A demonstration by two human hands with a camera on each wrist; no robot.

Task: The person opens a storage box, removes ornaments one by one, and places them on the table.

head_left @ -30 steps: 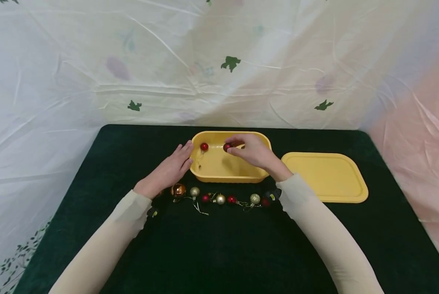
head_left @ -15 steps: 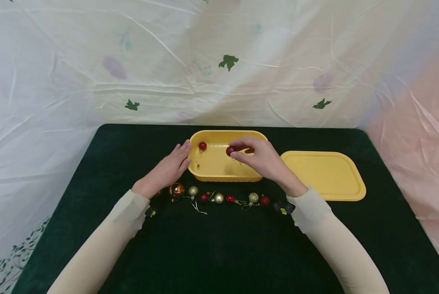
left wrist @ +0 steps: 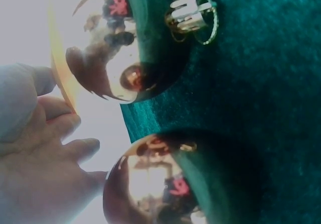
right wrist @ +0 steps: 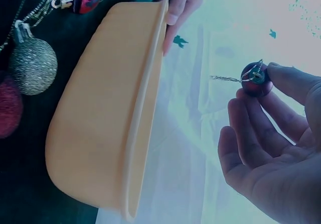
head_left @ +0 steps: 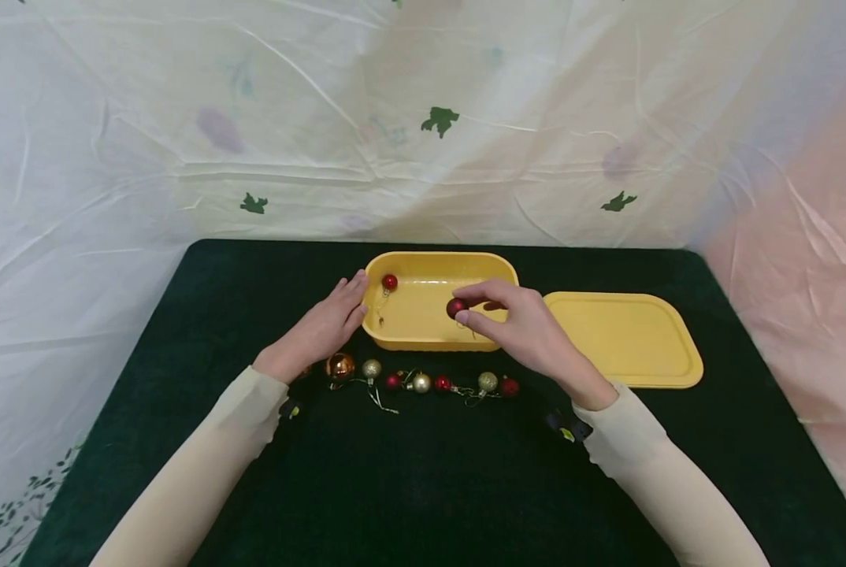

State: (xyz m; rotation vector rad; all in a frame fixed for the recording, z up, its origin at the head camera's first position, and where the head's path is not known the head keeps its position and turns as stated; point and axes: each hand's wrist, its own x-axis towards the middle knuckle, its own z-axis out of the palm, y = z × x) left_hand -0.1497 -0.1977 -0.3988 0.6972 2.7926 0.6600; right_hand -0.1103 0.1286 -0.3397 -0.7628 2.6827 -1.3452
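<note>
Thumb and fingers of my right hand (head_left: 518, 319) pinch a dark red Christmas bauble (head_left: 457, 308) by its sides, over the front right of a yellow plastic box (head_left: 423, 344). In the right wrist view the held bauble (right wrist: 257, 79) shows its cap and a thin hanging cord, above the box's rim. My left hand (head_left: 321, 323) lies with extended fingers against the box's left end. Inside the box, toward the left, sits one red bauble (head_left: 390, 282) with its cord trailing forward.
A yellow lid (head_left: 625, 339) lies flat right of the box. Several baubles line up in front of it, including a copper one (head_left: 340, 367), a glittery gold one (head_left: 487, 383) and a red one (head_left: 509, 387). A dark green cloth (head_left: 423, 472) covers the table; a printed curtain hangs behind.
My right hand has drawn back toward me and slightly right, carrying the dark red bauble from deeper over the box to near its front rim. The left hand has stayed at the box's end.
</note>
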